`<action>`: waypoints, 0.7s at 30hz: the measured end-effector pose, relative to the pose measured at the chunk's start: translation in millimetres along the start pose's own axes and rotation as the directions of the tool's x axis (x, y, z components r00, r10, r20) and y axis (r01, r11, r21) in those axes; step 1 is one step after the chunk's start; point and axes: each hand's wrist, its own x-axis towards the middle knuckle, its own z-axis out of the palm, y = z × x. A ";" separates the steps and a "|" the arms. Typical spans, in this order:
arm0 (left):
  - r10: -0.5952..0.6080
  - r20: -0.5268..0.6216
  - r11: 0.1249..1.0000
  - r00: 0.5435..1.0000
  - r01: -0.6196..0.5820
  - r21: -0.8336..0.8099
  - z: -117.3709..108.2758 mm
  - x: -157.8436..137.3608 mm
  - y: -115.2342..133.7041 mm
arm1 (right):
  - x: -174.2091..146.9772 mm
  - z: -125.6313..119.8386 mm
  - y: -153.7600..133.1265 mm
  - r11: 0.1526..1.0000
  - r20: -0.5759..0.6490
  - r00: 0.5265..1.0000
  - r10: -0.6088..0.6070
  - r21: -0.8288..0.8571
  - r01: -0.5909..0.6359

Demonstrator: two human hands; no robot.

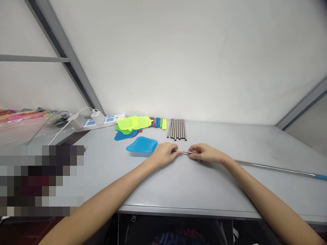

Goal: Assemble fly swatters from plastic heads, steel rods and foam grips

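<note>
A blue mesh fly swatter head (142,145) sticks out to the left of my left hand (165,153), held a little above the grey table. My left hand is closed at its neck, around the thin end of a telescopic metal rod (276,167). My right hand (204,152) pinches the same rod a short way to the right, with a thin section bare between the hands. Past my right forearm the rod runs on to a blue grip (321,177) at the right edge. How the head joins the rod is hidden by my left fingers.
Behind lie yellow-green swatter heads (134,123) over blue and green ones, several coloured grips (158,123) and a row of metal rods (177,129). A white power strip (112,119) with plugged-in chargers (97,117) stands at the back left. A wall (204,68) closes off the rear.
</note>
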 end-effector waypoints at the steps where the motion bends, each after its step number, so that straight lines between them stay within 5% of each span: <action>1: 0.000 -0.001 1.000 1.000 0.000 -0.002 -0.3 -0.1 0.4 | -0.1 -0.3 0.5 1.000 0.003 1.000 0.015 0.009 -0.015; 6: 0.007 0.008 1.000 1.000 -0.007 -0.004 -2.4 -0.1 1.0 | -0.6 0.0 3.5 0.995 -0.030 0.997 0.077 0.062 -0.075; 12: 0.085 0.042 0.996 0.995 -0.085 -0.008 -4.7 1.8 -5.5 | 1.0 3.2 4.8 0.997 -0.109 0.994 0.015 0.083 -0.006; 21: 0.006 0.061 1.000 0.998 -0.006 -0.006 -4.0 1.3 -3.1 | 4.0 8.3 4.3 0.999 -0.181 0.983 -0.026 -0.023 0.022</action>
